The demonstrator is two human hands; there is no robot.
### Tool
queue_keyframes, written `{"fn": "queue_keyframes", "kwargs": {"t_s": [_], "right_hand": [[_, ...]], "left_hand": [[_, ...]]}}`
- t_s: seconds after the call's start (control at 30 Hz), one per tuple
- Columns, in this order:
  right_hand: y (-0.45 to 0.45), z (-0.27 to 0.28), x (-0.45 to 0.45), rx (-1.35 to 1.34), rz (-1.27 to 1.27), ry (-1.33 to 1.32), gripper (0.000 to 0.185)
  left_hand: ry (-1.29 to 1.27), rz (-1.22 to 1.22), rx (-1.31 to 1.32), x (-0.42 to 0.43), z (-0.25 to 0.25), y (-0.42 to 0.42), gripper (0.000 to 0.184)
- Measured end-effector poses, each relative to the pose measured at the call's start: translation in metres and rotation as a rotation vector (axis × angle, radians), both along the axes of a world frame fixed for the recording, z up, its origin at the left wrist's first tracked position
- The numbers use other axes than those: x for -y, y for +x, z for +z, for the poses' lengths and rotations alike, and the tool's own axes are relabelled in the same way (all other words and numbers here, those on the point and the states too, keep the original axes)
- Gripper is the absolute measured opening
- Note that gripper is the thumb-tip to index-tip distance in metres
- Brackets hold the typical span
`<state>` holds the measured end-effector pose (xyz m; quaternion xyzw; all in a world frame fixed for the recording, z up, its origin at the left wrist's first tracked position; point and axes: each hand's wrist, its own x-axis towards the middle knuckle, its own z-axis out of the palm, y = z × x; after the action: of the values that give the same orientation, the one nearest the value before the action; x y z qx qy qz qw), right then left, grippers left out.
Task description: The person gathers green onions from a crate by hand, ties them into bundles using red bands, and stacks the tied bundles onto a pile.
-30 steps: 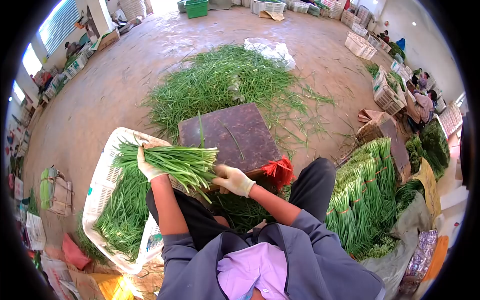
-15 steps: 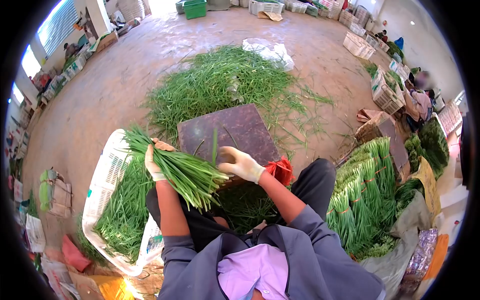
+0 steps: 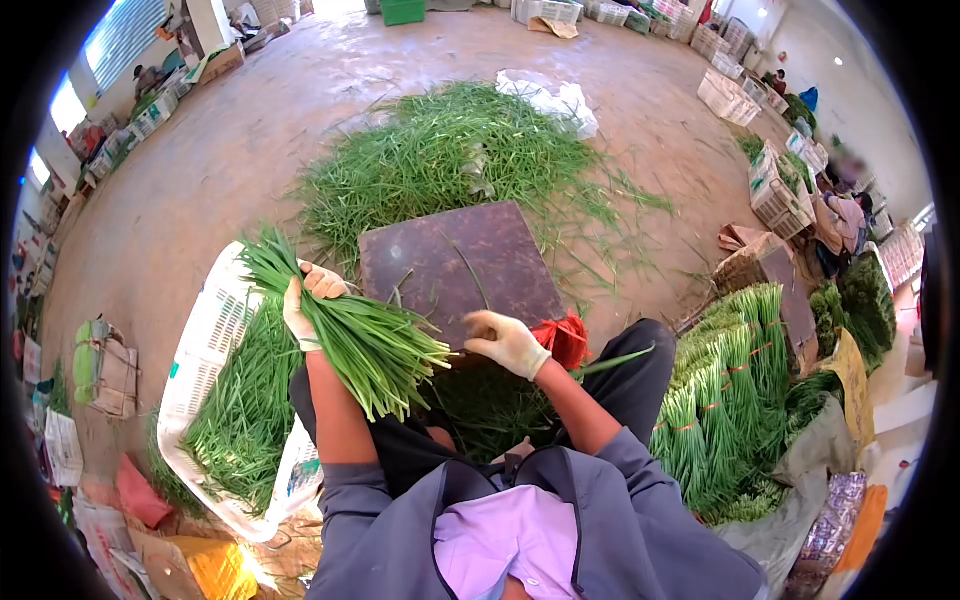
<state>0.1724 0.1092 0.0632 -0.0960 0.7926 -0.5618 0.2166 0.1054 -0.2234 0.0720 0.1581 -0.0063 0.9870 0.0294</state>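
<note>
My left hand [image 3: 310,300], in a pale glove, is closed around a thick bunch of garlic chives [image 3: 375,345], with the pale stem ends pointing right and toward me. Just right of those ends is my gloved right hand [image 3: 507,343], its fingers loosely bent and apart with nothing visible in them. It is over the near edge of a dark marbled board [image 3: 460,255], where a few loose blades lie. A single green blade [image 3: 618,360] shows by my right knee. Red ties [image 3: 563,340] hang at the board's near right corner.
At my left, a white plastic crate [image 3: 200,350] holds loose chives. Tied chive bundles [image 3: 725,400] stand in rows at my right. A large heap of loose greens [image 3: 440,150] lies behind the board, beside white plastic [image 3: 555,100]. Another person [image 3: 845,220] sits at far right.
The blade that stood upright between my hands is gone from there; one now shows by my right knee. My right hand has moved slightly right and down. My left hand keeps the bunch.
</note>
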Motion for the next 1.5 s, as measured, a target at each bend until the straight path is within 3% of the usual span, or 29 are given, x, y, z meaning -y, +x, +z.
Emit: {"fn": "queue_keyframes", "kwargs": {"t_s": [0.1,0.23,0.33,0.5,0.57,0.63,0.67,0.7,0.77,0.83,0.87,0.97,1.07,1.1,1.2,1.23,1.3,1.37,1.4,1.43,1.5], "right_hand": [[-0.005,0.053,0.029,-0.48,0.163,-0.011,0.054],[-0.003,0.064,0.058,-0.585,0.271,0.152,0.048],[-0.004,0.044,0.065,-0.72,0.236,0.036,0.025],[0.007,0.022,0.035,-0.713,0.262,-0.055,0.013],[0.012,-0.001,0.011,-0.683,0.369,0.086,0.012],[0.009,-0.036,-0.019,-0.514,0.717,0.59,0.015],[0.002,-0.062,-0.03,-0.191,0.9,0.82,0.02],[0.007,-0.045,-0.041,-0.106,0.868,0.889,0.02],[0.014,-0.03,-0.033,-0.511,0.362,0.387,0.018],[0.02,0.025,-0.005,-0.729,0.036,0.151,0.011],[0.024,0.047,0.007,-0.801,0.01,0.092,0.011],[0.03,0.076,0.042,-0.922,0.295,0.275,0.012],[0.015,0.031,0.052,-0.889,0.352,0.407,0.01],[0.014,0.021,0.048,-0.816,0.322,0.394,0.01],[0.014,0.003,0.024,-0.472,0.573,0.768,0.019],[0.015,-0.011,0.017,-0.386,0.578,0.683,0.022],[0.026,-0.012,0.013,-0.429,0.22,0.272,0.026],[0.025,0.011,0.029,-0.157,-0.008,-0.045,0.034],[0.022,0.017,0.036,0.13,-0.067,-0.302,0.036],[0.022,0.023,0.046,0.141,-0.195,-0.374,0.034],[0.008,0.014,0.056,0.398,-0.191,-0.643,0.032]], "left_hand": [[-0.061,-0.015,0.005,-0.003,-0.001,0.002,0.022],[-0.149,0.028,-0.051,-0.006,-0.005,0.002,0.023],[-0.19,0.11,0.076,-0.006,-0.002,0.009,0.025],[-0.255,0.14,0.07,-0.002,-0.001,0.005,0.022],[-0.194,0.121,0.036,0.003,-0.002,0.002,0.02],[-0.14,0.161,0.136,-0.001,0.008,0.005,0.018],[-0.103,0.127,0.092,0.001,0.005,0.005,0.02],[-0.067,0.094,0.048,0.005,0.001,0.004,0.021],[-0.13,0.165,0.072,0.008,-0.008,0.004,0.021],[-0.147,0.09,0.043,0.008,-0.007,0.001,0.019],[-0.214,0.157,0.11,0.004,-0.003,0.004,0.019],[-0.259,0.204,0.176,-0.003,-0.005,0.003,0.019],[-0.286,0.183,0.092,0.003,-0.013,0.0,0.02],[-0.305,0.234,0.113,0.005,-0.012,0.002,0.02],[-0.269,0.314,0.237,0.018,-0.012,0.007,0.02],[-0.215,0.321,0.286,0.02,-0.012,0.006,0.02],[-0.09,0.278,0.202,0.012,-0.009,0.004,0.019],[-0.085,0.25,0.136,0.007,-0.011,0.002,0.02],[-0.087,0.254,0.14,0.006,-0.012,0.0,0.02],[-0.09,0.259,0.143,0.004,-0.013,0.001,0.02],[-0.077,0.241,0.142,0.004,-0.014,0.002,0.021]]}}
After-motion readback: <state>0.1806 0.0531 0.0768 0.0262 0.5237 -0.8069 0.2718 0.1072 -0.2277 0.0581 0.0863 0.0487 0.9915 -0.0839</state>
